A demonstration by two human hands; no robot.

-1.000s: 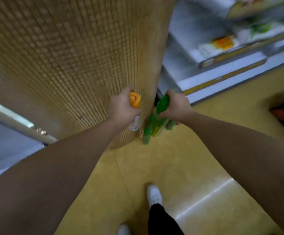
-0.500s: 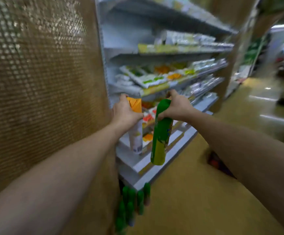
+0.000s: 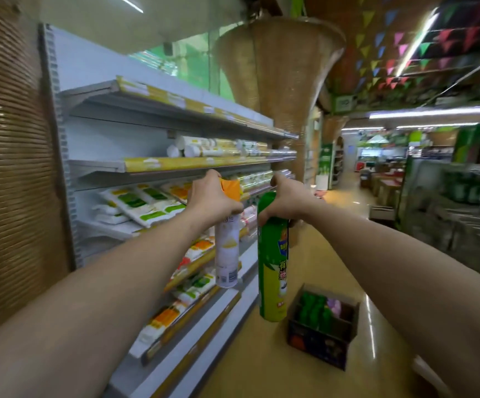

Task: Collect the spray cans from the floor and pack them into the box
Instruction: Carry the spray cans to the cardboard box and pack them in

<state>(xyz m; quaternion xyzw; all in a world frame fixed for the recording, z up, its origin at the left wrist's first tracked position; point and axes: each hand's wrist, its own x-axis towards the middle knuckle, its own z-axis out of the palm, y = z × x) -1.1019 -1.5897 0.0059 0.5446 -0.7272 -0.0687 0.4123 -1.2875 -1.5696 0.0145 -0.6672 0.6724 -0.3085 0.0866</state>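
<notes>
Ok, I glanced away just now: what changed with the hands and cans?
Both hands lifted their cans off the floor beside the woven pillar, and the view swung up, bringing the box on the floor into sight. Unchanged: left hand grips the orange-capped white can, right hand the green can.

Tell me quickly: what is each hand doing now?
Left hand: gripping the white can by its top.
Right hand: gripping the green can by its top.

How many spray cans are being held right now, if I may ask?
2. The white can, orange cap, is in the left hand; the green can in the right hand. Others in the box are too blurred to count.
</notes>
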